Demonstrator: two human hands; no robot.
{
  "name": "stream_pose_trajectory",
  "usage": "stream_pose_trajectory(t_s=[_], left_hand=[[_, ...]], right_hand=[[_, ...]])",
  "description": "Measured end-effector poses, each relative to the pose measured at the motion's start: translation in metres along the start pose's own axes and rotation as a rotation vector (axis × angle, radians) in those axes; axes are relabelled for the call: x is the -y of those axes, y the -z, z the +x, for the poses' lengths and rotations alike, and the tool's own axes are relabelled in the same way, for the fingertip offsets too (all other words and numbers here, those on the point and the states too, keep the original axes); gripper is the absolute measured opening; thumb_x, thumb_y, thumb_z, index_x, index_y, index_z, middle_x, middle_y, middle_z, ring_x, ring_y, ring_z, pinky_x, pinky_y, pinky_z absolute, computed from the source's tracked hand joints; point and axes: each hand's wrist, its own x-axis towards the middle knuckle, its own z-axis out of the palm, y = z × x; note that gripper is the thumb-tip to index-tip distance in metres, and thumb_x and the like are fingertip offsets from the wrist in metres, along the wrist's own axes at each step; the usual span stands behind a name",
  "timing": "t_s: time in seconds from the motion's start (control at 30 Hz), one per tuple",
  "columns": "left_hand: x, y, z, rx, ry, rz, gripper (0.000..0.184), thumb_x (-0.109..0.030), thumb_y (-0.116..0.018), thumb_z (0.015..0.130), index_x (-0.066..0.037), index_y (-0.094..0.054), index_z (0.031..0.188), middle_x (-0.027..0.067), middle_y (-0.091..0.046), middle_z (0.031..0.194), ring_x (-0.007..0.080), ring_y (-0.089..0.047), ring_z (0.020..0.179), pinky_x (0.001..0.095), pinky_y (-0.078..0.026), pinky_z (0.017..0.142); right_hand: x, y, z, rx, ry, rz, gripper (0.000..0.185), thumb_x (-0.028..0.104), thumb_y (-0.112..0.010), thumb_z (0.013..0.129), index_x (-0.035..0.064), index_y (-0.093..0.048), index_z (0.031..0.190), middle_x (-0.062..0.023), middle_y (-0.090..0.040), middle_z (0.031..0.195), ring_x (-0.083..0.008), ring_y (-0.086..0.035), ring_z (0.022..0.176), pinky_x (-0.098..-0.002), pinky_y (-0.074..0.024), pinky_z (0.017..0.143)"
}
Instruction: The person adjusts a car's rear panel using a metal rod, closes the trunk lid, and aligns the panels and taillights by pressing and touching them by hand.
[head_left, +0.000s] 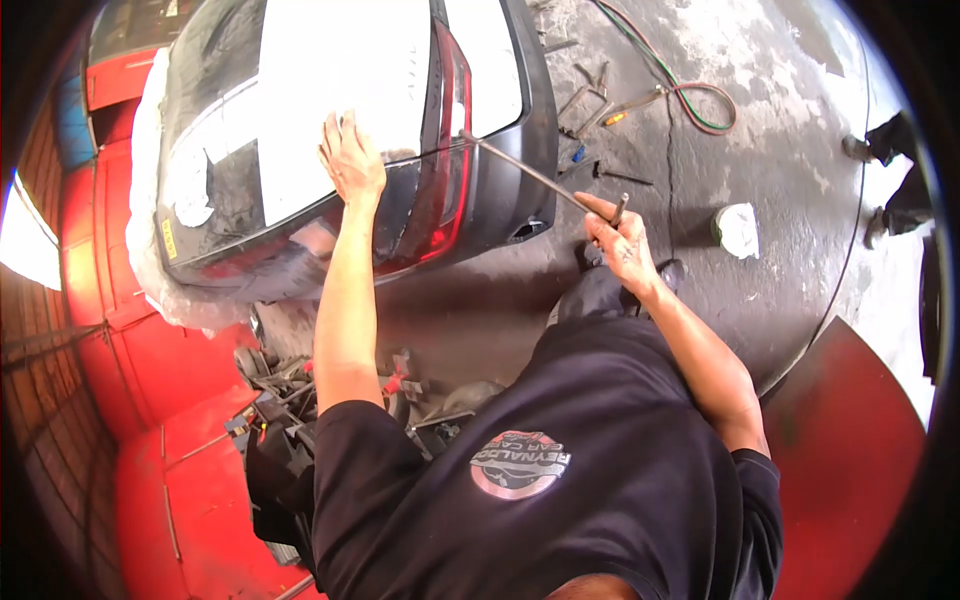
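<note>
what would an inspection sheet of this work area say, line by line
Surface: grey floor, patchy and stained, dark lines across it
Job's things: dark car rear; metal rod, far end at the red tail light
Clutter: loose tools and a white-topped item on the floor; jumbled parts by the left arm
Hands: left hand spread on the car's bright white area; right hand gripping the rod
Cables: red and green hoses, looped on the floor
Surroundings: red panels at left; another person's legs at right
</note>
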Motion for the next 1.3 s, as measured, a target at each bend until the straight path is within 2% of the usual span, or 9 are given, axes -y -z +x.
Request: stream_pose_trajectory(t_s=[0.6, 0.73, 0.87, 1.0, 1.03, 1.1, 1.13, 1.27, 1.3], left_hand=[[0.004, -0.002, 0.0, 0.021, 0.0, 0.04, 0.04, -0.025, -0.045, 0.096, -0.007, -0.052, 0.132, 0.0217, -0.044, 0.138, 0.0367, -0.038, 0.131, 0.0509, -0.029, 0.107], [0.012, -0.01, -0.001, -0.014, -0.036, 0.025, 0.04, -0.026, -0.045, 0.097, -0.008, -0.052, 0.131, 0.0205, -0.045, 0.138, 0.0356, -0.04, 0.13, 0.049, -0.031, 0.106], [-0.004, 0.003, -0.002, -0.01, -0.017, -0.009, 0.04, -0.027, -0.044, 0.097, -0.008, -0.053, 0.131, 0.02, -0.045, 0.138, 0.0353, -0.041, 0.129, 0.0485, -0.03, 0.106], [-0.001, -0.001, -0.002, -0.022, -0.033, 0.007, 0.038, -0.024, -0.046, 0.096, -0.007, -0.054, 0.129, 0.0197, -0.046, 0.137, 0.0349, -0.041, 0.129, 0.0486, -0.031, 0.106], [0.004, -0.008, -0.002, -0.022, -0.03, 0.031, 0.038, -0.023, -0.046, 0.096, -0.007, -0.054, 0.129, 0.0197, -0.046, 0.137, 0.0349, -0.041, 0.129, 0.0485, -0.032, 0.106], [0.004, -0.005, -0.002, -0.034, -0.021, 0.087, 0.037, -0.019, -0.049, 0.093, -0.006, -0.055, 0.127, 0.0194, -0.047, 0.136, 0.0341, -0.042, 0.128, 0.0481, -0.032, 0.105], [0.003, -0.002, -0.001, -0.034, -0.02, 0.079, 0.037, -0.019, -0.049, 0.093, -0.006, -0.055, 0.127, 0.0193, -0.047, 0.136, 0.0339, -0.042, 0.128, 0.0482, -0.033, 0.105], [-0.007, 0.002, 0.0, -0.084, -0.078, 0.043, 0.035, -0.017, -0.054, 0.088, -0.005, -0.057, 0.121, 0.0179, -0.051, 0.129, 0.035, -0.046, 0.122, 0.0491, -0.034, 0.102], [-0.013, 0.008, 0.0, -0.084, -0.093, 0.063, 0.034, -0.016, -0.054, 0.087, -0.004, -0.058, 0.119, 0.0179, -0.052, 0.126, 0.0354, -0.047, 0.12, 0.049, -0.035, 0.101]], right_hand=[[-0.024, 0.004, 0.033, -0.045, -0.116, -0.141, 0.04, 0.017, -0.051, 0.089, -0.0022, -0.059, 0.124, -0.0033, -0.053, 0.068, -0.0129, -0.05, 0.067, -0.0299, -0.0424, 0.064], [-0.071, 0.047, 0.021, -0.141, -0.106, -0.286, 0.041, 0.021, -0.053, 0.085, -0.0015, -0.062, 0.119, -0.0109, -0.058, 0.067, -0.021, -0.058, 0.068, -0.0346, -0.046, 0.069], [-0.138, 0.118, -0.023, -0.281, -0.29, -0.47, 0.036, 0.022, -0.055, 0.081, 0.0002, -0.067, 0.107, -0.0175, -0.065, 0.074, -0.0284, -0.065, 0.073, -0.039, -0.0484, 0.069], [-0.2, 0.191, -0.094, -0.424, -0.659, -0.6, 0.029, 0.021, -0.058, 0.078, 0.0006, -0.068, 0.096, -0.0238, -0.067, 0.086, -0.0364, -0.067, 0.084, -0.0436, -0.0501, 0.076], [-0.243, 0.217, -0.119, -0.437, -0.504, -0.776, 0.033, 0.014, -0.051, 0.077, 0.0055, -0.072, 0.102, -0.009, -0.061, 0.061, -0.017, -0.058, 0.055, -0.0346, -0.0451, 0.052], [-0.314, 0.266, -0.159, -0.447, -0.649, -0.955, 0.022, 0.02, -0.056, 0.081, 0.0049, -0.071, 0.09, -0.0184, -0.065, 0.066, -0.0281, -0.067, 0.063, -0.0422, -0.0504, 0.058], [-0.301, 0.268, -0.178, -0.438, -0.613, -1.062, 0.024, 0.022, -0.057, 0.082, 0.0012, -0.068, 0.084, -0.0243, -0.066, 0.073, -0.0373, -0.067, 0.071, -0.0462, -0.052, 0.065], [-0.283, 0.276, -0.231, -0.469, -0.637, -1.205, 0.033, 0.023, -0.054, 0.083, -0.008, -0.064, 0.085, -0.0308, -0.065, 0.082, -0.0449, -0.066, 0.084, -0.0493, -0.0514, 0.075], [-0.291, 0.283, -0.241, -0.457, -0.651, -1.222, 0.032, 0.022, -0.053, 0.083, -0.0077, -0.064, 0.087, -0.0297, -0.065, 0.08, -0.0432, -0.066, 0.08, -0.0483, -0.0519, 0.072]])
